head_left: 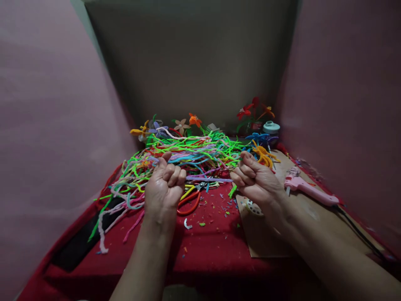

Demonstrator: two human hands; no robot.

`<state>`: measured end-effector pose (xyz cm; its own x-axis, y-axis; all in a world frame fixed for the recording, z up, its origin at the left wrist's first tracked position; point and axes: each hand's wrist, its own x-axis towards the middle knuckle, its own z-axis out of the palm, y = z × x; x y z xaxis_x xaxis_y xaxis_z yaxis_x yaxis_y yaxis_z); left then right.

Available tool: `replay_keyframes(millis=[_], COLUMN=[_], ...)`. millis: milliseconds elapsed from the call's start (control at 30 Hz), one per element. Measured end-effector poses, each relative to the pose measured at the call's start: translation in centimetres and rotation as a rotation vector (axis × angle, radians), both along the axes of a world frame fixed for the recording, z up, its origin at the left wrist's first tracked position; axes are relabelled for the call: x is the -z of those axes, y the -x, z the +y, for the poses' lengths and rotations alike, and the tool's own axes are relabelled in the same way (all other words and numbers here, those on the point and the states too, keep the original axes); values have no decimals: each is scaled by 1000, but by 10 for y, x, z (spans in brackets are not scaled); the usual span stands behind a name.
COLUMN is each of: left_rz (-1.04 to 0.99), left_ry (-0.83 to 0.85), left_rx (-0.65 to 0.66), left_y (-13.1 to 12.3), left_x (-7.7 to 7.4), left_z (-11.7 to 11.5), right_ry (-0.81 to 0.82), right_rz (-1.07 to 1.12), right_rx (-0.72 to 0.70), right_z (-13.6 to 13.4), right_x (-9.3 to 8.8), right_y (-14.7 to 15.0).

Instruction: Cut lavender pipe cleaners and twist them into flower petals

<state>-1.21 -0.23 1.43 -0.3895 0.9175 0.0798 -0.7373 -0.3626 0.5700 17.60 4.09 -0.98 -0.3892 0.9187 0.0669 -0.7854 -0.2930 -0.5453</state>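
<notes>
Between my two fists a lavender pipe cleaner [209,179] runs straight and level above the table. My left hand [167,177] is closed around one end, and a bit of lavender shows past its thumb side. The other end sits in my right hand [252,175], whose fingers are curled shut on it. Below and behind the pipe cleaner lie orange-handled pliers [191,205], partly covered by my left hand. A big heap of coloured pipe cleaners [194,152] spreads behind both hands.
A pink glue gun [310,189] with a black cord rests on a brown board [269,242] at right. Pipe-cleaner flowers [194,120] stand at the back near a pale green container [271,127]. Small clippings litter the red cloth [213,246]. Walls close in on both sides.
</notes>
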Motion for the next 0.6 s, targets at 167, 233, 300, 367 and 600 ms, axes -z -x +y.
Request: replay_keyframes(millis=[167, 233, 300, 367, 600], left_rz=[-16, -25, -33, -46, -90], left_ry=[-3, -3, 6, 17, 22], left_rx=[19, 20, 17, 13, 27], left_y=[-2, -1, -1, 0, 1], left_x=[-3, -2, -1, 0, 4], left_z=[-4, -3, -2, -1, 1], right_ry=[19, 27, 18, -14, -49], right_rz=[17, 21, 7, -8, 61], right_rx=[52, 61, 82, 108, 87], right_z=[-2, -2, -3, -4, -7], right_x=[-4, -4, -5, -5, -4], right_y=[-3, -3, -3, -4, -5])
